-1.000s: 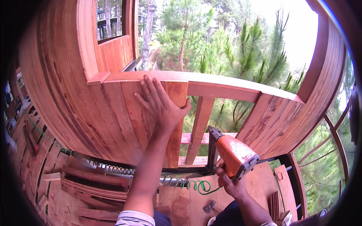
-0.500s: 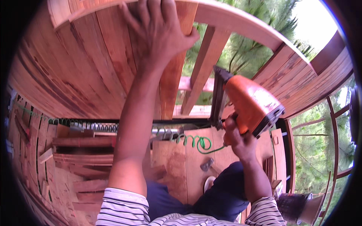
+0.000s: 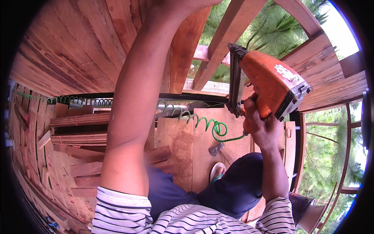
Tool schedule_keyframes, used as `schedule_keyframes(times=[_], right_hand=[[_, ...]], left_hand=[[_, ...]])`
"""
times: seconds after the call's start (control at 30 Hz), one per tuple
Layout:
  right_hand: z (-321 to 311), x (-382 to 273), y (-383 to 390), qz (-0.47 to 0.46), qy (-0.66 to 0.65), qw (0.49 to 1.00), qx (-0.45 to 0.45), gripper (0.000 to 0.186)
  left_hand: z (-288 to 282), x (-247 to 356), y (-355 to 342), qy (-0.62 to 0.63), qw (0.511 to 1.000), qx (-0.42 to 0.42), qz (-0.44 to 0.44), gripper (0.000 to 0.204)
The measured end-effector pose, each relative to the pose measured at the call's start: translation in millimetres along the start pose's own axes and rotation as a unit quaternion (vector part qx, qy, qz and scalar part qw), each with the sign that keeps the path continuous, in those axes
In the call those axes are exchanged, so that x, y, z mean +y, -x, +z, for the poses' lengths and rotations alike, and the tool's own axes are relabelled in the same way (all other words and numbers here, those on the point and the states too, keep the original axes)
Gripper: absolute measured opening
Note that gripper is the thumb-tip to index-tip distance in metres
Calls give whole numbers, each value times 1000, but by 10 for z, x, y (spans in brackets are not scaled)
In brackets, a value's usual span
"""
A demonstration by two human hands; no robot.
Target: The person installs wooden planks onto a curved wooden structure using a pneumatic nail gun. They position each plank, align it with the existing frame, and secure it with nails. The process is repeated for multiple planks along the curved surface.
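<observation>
My right hand [image 3: 261,126] grips the handle of an orange nail gun [image 3: 269,76], whose dark nose points up and left toward an upright wooden stud [image 3: 230,35]. A coiled green air hose [image 3: 210,126] runs to the base of its handle. My left arm reaches up across the board wall. Only the wrist and thumb side of my left hand [image 3: 191,3] show at the upper edge, by the last fitted board [image 3: 189,50]; its fingers are out of the picture. Right of that board the frame is open between studs, with trees behind.
Stacked boards [image 3: 80,120] lie at the left, with loose offcuts [image 3: 87,169] on the plank floor. A hammer [image 3: 215,149] lies near my foot [image 3: 219,170]. At the lower right stands a dark bucket [image 3: 302,206]. More boards [image 3: 315,58] cover the wall's right part.
My view has tilted down, so my left hand has mostly left the picture at the top. The nail gun in my right hand appears slightly higher and farther right.
</observation>
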State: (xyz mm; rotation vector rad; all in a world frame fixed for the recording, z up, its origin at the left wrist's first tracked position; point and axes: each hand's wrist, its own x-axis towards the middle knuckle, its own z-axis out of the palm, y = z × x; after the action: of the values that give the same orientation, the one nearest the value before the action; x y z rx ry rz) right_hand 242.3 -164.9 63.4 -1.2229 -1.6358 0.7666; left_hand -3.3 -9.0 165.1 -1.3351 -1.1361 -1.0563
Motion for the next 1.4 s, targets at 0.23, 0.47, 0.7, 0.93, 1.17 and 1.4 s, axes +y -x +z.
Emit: schedule_keyframes(times=[0.23,0.47,0.7,0.93,1.17,1.4], right_hand=[[-118,110,24,2,6,1000,-22,26],[-113,-17,-114,-167,108,980,10,23],[-200,-106,-187,-251,221,942,22,48],[-108,-660,-717,-341,239,909,18,92],[90,-890,-836,-312,284,906,19,98],[176,-1136,-758,-255,279,926,-2,93]], left_hand=[[-92,123,-2,18,995,-96,-33,85],[76,26,125,80,989,-7,-121,117],[-14,28,108,81,982,-50,-164,135],[55,45,147,109,976,-43,-186,119],[217,-3,188,89,977,-30,-191,106],[300,-8,306,37,979,-38,-197,102]])
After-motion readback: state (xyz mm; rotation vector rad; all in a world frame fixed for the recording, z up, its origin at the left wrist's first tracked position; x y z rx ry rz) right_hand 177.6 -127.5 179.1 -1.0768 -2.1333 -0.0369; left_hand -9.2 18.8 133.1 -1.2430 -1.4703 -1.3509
